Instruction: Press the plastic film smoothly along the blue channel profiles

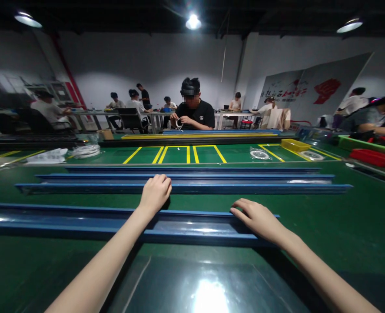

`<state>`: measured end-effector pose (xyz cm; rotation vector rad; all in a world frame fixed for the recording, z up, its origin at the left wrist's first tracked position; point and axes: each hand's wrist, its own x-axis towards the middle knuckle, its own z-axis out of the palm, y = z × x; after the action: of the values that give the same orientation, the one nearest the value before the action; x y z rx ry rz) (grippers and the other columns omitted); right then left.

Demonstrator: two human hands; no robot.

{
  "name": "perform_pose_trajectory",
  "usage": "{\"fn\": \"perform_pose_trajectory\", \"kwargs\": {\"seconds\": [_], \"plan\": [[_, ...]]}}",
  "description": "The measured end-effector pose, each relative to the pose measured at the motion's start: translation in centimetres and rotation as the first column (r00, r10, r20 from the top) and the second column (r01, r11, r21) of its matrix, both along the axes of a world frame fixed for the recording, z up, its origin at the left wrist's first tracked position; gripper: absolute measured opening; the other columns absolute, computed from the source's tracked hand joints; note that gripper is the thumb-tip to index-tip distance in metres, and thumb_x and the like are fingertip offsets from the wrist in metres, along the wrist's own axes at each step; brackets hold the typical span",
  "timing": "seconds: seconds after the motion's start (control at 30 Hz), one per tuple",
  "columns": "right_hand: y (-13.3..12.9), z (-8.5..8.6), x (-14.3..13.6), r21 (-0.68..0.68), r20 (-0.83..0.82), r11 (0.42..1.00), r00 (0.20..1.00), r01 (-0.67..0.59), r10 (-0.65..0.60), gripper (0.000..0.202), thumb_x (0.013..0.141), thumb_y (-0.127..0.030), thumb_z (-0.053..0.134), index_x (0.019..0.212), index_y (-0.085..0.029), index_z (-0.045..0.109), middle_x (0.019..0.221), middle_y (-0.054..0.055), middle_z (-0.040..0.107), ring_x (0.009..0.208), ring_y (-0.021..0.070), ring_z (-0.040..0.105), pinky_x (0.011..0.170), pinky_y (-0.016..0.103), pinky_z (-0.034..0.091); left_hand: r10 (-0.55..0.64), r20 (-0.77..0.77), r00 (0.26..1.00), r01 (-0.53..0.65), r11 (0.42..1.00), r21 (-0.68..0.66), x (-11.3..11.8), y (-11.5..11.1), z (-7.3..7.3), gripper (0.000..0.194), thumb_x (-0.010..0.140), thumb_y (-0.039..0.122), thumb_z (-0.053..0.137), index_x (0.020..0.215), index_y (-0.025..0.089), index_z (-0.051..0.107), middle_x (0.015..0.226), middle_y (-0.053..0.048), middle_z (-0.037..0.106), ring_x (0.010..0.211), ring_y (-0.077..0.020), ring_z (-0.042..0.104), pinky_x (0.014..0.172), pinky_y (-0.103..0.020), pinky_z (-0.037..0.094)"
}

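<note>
Across the green table (358, 217) lie long blue channel-shaped rails. My left hand (156, 192) is over the near edge of the farther rails (244, 188), its fingers curled down; what they grip, if anything, is hidden. The nearer rail (81, 221) runs from the left edge of view to below my right hand (256, 217). That hand hovers at or touches this rail's right end, with thumb and fingers slightly apart and nothing visible between them. A clear, shiny sheet (179, 282) lies closest to me.
Beyond the rails are yellow tape lines, a coil in plastic (86, 151), another coil (259, 154), a yellow bin (297, 145) and a red tray (375, 157). A person in black (204, 114) sits opposite, holding a white roll. Other people sit farther back.
</note>
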<state>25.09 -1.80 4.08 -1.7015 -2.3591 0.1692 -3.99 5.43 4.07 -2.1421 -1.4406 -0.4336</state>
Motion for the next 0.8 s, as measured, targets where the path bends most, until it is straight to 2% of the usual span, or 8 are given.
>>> {"fn": "perform_pose_trajectory", "kwargs": {"seconds": [0.1, 0.2, 0.33, 0.47, 0.6, 0.8], "plan": [[-1.5, -0.2, 0.3, -0.017, 0.001, 0.999, 0.999, 0.043, -0.043, 0.04, 0.085, -0.043, 0.025, 0.082, -0.021, 0.058, 0.079, 0.004, 0.06, 0.075, 0.0157, 0.055, 0.066, 0.024, 0.037, -0.108, -0.003, 0.994, 0.107, 0.992, -0.064, 2.6, -2.1, 0.2, 0.029, 0.085, 0.026, 0.031, 0.071, 0.018, 0.055, 0.072, -0.004, 0.059, 0.071, -0.0162, 0.053, 0.061, -0.028, 0.034], [-1.9, -0.4, -0.1, 0.007, 0.031, 0.994, 0.993, 0.112, -0.112, 0.041, 0.085, -0.043, 0.025, 0.073, -0.02, 0.056, 0.074, 0.005, 0.06, 0.071, 0.0157, 0.055, 0.062, 0.024, 0.035, -0.288, -0.031, 0.957, 0.277, 0.942, -0.191, 5.5, -4.7, 0.2, 0.032, 0.085, 0.033, 0.031, 0.07, 0.018, 0.055, 0.066, -0.003, 0.058, 0.066, -0.0158, 0.054, 0.059, -0.027, 0.033], [-1.8, -0.6, -0.4, 0.062, 0.053, 0.985, 0.985, 0.16, -0.164, 0.038, 0.085, -0.04, 0.026, 0.069, -0.019, 0.054, 0.072, 0.005, 0.06, 0.069, 0.0154, 0.054, 0.061, 0.024, 0.034, -0.366, 0.001, 0.93, 0.356, 0.904, -0.236, 7.9, -7.0, -0.2, 0.032, 0.082, 0.041, 0.036, 0.076, 0.016, 0.056, 0.07, -0.005, 0.059, 0.069, -0.0185, 0.055, 0.061, -0.03, 0.036], [-1.8, -0.8, -0.2, 0.059, 0.011, 0.991, 0.992, 0.122, -0.123, 0.038, 0.086, -0.038, 0.026, 0.072, -0.019, 0.055, 0.072, 0.004, 0.06, 0.07, 0.0145, 0.054, 0.063, 0.023, 0.035, -0.345, 0.065, 0.936, 0.351, 0.911, -0.216, 8.0, -7.7, -1.0, 0.03, 0.085, 0.034, 0.032, 0.085, 0.017, 0.056, 0.074, -0.005, 0.058, 0.071, -0.0192, 0.054, 0.063, -0.032, 0.038], [-2.2, -0.8, 0.0, 0.084, -0.002, 0.993, 0.996, 0.085, -0.085, 0.037, 0.086, -0.037, 0.026, 0.079, -0.018, 0.057, 0.074, 0.004, 0.059, 0.074, 0.0148, 0.053, 0.067, 0.024, 0.035, -0.326, 0.079, 0.942, 0.334, 0.932, -0.14, 7.7, -8.0, -1.8, 0.032, 0.084, 0.032, 0.032, 0.098, 0.013, 0.054, 0.081, -0.008, 0.059, 0.074, -0.0205, 0.053, 0.065, -0.033, 0.04], [-3.1, -1.0, 0.5, 0.152, 0.068, 0.986, 0.995, 0.068, -0.079, 0.039, 0.086, -0.04, 0.026, 0.096, -0.018, 0.056, 0.088, 0.006, 0.059, 0.081, 0.0165, 0.051, 0.072, 0.028, 0.035, -0.387, 0.097, 0.917, 0.394, 0.917, -0.066, 7.6, -7.6, -2.2, 0.032, 0.083, 0.031, 0.033, 0.093, 0.012, 0.056, 0.075, -0.008, 0.059, 0.071, -0.0198, 0.054, 0.064, -0.033, 0.041]]}}
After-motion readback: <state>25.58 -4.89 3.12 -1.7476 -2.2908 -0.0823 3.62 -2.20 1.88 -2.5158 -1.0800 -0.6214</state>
